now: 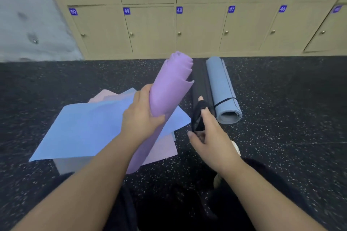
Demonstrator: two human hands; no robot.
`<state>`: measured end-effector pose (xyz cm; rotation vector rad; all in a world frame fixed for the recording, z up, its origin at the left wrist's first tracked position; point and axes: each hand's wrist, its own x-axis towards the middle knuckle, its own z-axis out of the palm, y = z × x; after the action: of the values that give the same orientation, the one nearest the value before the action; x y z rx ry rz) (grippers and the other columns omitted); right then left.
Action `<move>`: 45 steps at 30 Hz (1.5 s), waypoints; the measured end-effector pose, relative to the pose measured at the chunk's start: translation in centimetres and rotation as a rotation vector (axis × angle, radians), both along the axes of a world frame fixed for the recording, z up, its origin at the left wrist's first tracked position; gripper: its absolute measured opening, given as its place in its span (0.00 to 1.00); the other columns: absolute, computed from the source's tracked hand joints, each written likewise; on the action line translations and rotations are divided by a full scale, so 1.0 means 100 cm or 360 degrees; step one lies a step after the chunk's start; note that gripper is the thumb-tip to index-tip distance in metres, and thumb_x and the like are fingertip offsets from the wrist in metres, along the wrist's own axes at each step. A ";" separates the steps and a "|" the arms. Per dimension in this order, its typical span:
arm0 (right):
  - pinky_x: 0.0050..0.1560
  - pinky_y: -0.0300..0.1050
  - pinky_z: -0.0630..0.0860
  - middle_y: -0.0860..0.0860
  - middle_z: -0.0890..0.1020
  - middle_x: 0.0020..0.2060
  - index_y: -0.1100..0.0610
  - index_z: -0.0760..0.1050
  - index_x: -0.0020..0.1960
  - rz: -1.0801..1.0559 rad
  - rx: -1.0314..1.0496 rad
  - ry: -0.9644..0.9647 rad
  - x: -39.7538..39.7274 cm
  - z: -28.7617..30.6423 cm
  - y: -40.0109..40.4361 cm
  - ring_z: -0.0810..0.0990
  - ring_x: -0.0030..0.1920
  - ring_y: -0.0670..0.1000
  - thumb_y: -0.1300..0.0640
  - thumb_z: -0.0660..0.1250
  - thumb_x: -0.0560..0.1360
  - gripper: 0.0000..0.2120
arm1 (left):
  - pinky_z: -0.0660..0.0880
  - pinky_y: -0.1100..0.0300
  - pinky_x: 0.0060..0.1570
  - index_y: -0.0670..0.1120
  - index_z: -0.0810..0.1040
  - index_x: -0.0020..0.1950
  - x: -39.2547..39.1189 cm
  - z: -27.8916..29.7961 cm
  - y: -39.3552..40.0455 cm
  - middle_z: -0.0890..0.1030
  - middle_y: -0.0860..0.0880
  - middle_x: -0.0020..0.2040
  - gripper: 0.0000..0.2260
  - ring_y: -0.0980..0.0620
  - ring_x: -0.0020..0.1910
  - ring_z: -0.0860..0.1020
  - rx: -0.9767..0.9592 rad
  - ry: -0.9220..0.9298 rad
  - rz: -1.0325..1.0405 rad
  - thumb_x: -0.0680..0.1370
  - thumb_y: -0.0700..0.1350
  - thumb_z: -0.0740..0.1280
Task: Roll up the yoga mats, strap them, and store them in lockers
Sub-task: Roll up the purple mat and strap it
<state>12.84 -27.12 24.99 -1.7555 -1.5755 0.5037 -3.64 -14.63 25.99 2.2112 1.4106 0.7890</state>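
My left hand [139,116] grips a rolled purple yoga mat [169,88] around its middle and holds it tilted, its far end raised toward the lockers. My right hand [208,133] holds a black elastic strap [199,116] stretched over its fingers and thumb, just right of the purple roll. A grey rolled mat [223,88] with a thin black strap around it lies on the floor to the right. Beside it lies a dark rolled mat [200,80], partly hidden by the purple roll. Flat blue [84,127] and pink [161,150] mats lie spread under my left arm.
A wall of tan lockers [150,28] numbered 50 down to 46 stands ahead, all doors closed. The floor [281,118] is black speckled rubber. A grey wall [24,15] is at the far left. My dark-clothed legs and a light shoe [236,148] show below.
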 end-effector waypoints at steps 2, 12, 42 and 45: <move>0.52 0.44 0.75 0.42 0.70 0.62 0.47 0.56 0.73 -0.0055 0.0030 0.0057 -0.012 0.000 -0.021 0.78 0.52 0.39 0.51 0.64 0.77 0.28 | 0.73 0.48 0.50 0.57 0.57 0.69 -0.008 -0.002 -0.024 0.70 0.52 0.63 0.33 0.42 0.55 0.74 -0.0046 0.0002 -0.0006 0.70 0.49 0.71; 0.64 0.43 0.71 0.37 0.74 0.57 0.48 0.60 0.65 0.0076 0.0153 0.0359 -0.046 0.001 -0.071 0.74 0.61 0.40 0.59 0.63 0.76 0.21 | 0.71 0.50 0.60 0.62 0.49 0.73 -0.045 -0.011 -0.092 0.64 0.58 0.72 0.44 0.53 0.67 0.68 -0.0079 -0.0045 -0.0267 0.67 0.48 0.74; 0.43 0.28 0.70 0.50 0.76 0.54 0.60 0.61 0.69 0.0155 -0.0236 0.0167 -0.072 -0.047 -0.004 0.74 0.41 0.44 0.57 0.66 0.75 0.26 | 0.74 0.45 0.62 0.68 0.74 0.54 -0.046 -0.036 -0.057 0.76 0.64 0.61 0.14 0.54 0.62 0.75 -0.1308 -0.0930 -0.0208 0.74 0.67 0.55; 0.38 0.27 0.66 0.44 0.70 0.44 0.65 0.61 0.68 0.0159 -0.0302 0.0107 -0.076 -0.052 0.007 0.66 0.34 0.39 0.56 0.66 0.76 0.26 | 0.74 0.44 0.61 0.66 0.75 0.54 -0.047 -0.042 -0.048 0.77 0.62 0.60 0.10 0.51 0.62 0.76 -0.1363 -0.0955 -0.0099 0.80 0.62 0.55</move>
<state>5.22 -26.46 19.78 -1.7843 -1.6177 0.7756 -8.35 -19.44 21.82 1.2211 1.0713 0.5876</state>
